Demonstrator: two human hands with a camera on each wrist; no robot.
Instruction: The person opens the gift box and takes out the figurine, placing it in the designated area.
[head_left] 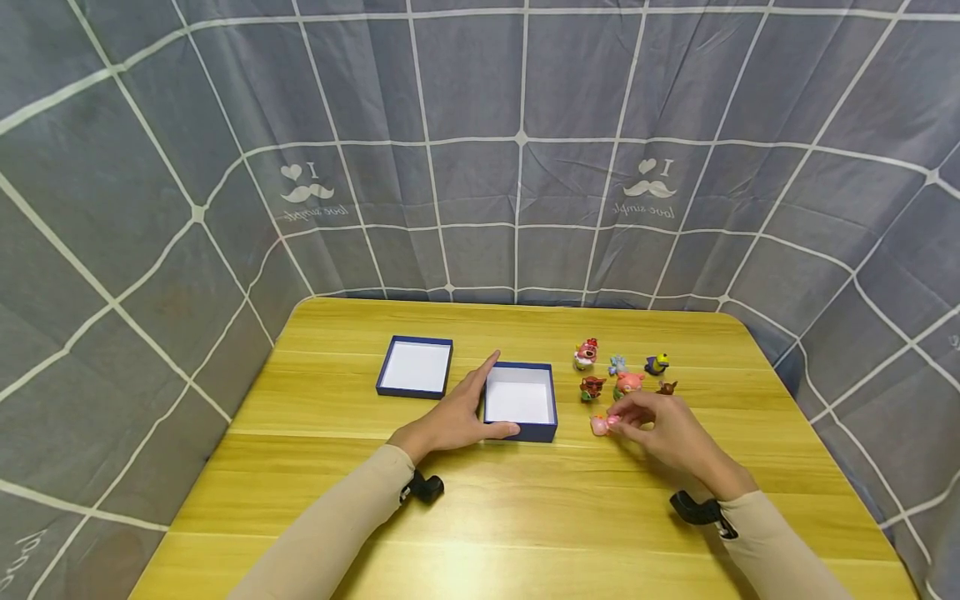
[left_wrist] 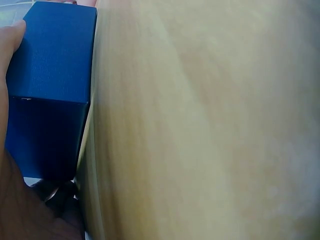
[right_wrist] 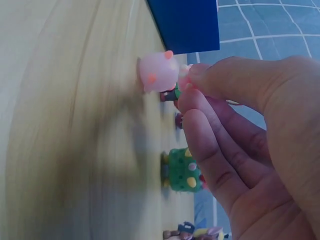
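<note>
My left hand rests against a blue open box with a white inside. Its thumb lies along the near wall, its straight fingers along the left side. In the left wrist view, the thumb touches the blue box wall. My right hand pinches a small pink toy figure between thumb and fingertips, low over the table right of the box. In the right wrist view, the figure's round pale pink part with orange nubs shows beyond the fingertips; the pinched part is partly hidden.
A shallow blue lid with a white inside lies left of the box. Beyond my right hand stand several toy figures, including a red-topped one, a dark red one, a pink one and a yellow-headed one.
</note>
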